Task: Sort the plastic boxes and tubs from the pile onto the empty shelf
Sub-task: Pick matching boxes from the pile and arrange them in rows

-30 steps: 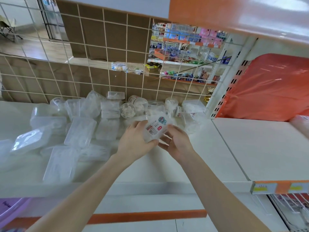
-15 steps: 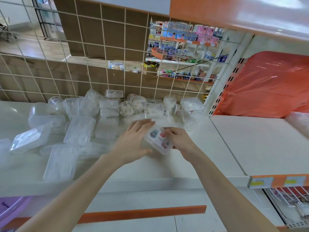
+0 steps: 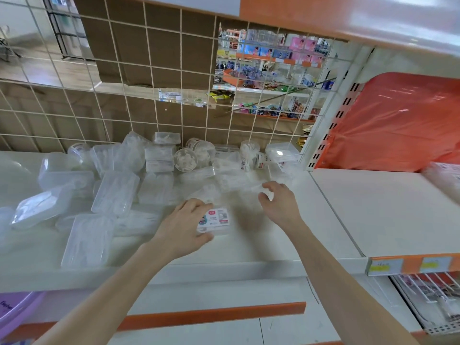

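Note:
A pile of clear plastic boxes (image 3: 114, 192) and round tubs (image 3: 185, 159) covers the left and back of the white shelf (image 3: 249, 250). My left hand (image 3: 183, 225) grips a small clear box with a printed label (image 3: 215, 220), which lies flat on the shelf in front of the pile. My right hand (image 3: 280, 202) hovers to the right of it with fingers loosely curled, holding nothing, just short of a clear box (image 3: 236, 181) at the pile's front edge.
A wire grid (image 3: 149, 95) backs the shelf. To the right lies a second white shelf (image 3: 373, 210) with an orange plastic sheet (image 3: 398, 125) behind it. An upper shelf (image 3: 348, 16) overhangs. A purple tub (image 3: 15, 312) sits lower left.
The labelled box went from being held by both hands above the shelf to lying flat under my left hand. My right hand let go and moved right, toward the pile.

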### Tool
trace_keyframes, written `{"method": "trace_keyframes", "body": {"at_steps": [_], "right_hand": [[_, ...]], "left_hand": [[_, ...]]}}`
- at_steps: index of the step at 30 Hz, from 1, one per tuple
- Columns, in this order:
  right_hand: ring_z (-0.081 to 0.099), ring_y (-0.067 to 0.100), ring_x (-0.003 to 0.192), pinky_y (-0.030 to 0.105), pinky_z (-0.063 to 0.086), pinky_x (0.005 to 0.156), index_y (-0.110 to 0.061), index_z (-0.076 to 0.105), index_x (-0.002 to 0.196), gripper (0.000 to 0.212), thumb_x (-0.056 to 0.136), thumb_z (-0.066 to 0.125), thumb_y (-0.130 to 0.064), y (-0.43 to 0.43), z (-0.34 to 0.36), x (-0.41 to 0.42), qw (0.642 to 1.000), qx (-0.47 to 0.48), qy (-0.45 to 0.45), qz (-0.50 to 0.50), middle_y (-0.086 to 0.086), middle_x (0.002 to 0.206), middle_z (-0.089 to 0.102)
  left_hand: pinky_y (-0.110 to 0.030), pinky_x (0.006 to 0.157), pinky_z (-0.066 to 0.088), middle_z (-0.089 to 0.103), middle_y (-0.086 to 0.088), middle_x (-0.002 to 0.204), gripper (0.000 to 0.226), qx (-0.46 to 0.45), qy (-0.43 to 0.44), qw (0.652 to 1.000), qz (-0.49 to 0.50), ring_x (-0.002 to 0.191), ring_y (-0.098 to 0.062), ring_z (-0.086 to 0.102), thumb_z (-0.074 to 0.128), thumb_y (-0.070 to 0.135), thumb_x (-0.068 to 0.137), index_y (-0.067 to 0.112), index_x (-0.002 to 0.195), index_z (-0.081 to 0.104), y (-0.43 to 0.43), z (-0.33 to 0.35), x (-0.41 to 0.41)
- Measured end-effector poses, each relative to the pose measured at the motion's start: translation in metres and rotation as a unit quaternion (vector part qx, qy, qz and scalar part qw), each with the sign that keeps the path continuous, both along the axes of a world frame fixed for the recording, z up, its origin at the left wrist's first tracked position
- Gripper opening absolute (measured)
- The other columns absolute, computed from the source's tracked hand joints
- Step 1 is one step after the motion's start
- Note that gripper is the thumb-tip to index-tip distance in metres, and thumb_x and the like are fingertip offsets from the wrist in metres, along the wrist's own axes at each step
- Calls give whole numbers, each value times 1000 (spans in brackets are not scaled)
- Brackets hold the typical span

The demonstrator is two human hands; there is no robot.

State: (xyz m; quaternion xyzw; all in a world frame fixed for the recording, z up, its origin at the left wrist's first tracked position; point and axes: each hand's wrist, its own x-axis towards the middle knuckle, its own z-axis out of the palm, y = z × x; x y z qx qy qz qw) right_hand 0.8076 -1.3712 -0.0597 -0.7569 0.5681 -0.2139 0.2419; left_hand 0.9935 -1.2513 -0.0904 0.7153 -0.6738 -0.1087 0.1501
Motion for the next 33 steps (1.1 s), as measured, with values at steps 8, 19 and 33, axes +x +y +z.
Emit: {"method": "trace_keyframes", "body": {"at_steps": [8,19,33], "right_hand": [[33,33,125,41,35,97,-17,40,134,55,86,56,-40,-6,-14,11,995,33,98,-8,8,140,31],[52,22,98,31,41,84,-12,54,119,44,87,56,-42,-7,5,6,957,162,-222,-93,8,114,54],[57,30,72,33,46,66,-11,60,93,47,84,46,-55,29,30,10,725,471,-502,-37,17,92,59]], "left_hand": [[-27,102,31,31,8,141,97,-35,23,999,23,131,-12,22,14,69,56,26,140,34,6,3,0],[-26,88,34,46,2,131,80,-115,52,992,10,123,-18,38,15,61,72,18,132,47,0,16,-13],[-35,104,30,30,0,146,85,-130,70,989,17,134,-21,24,49,57,72,16,143,28,-18,43,-33]]}}
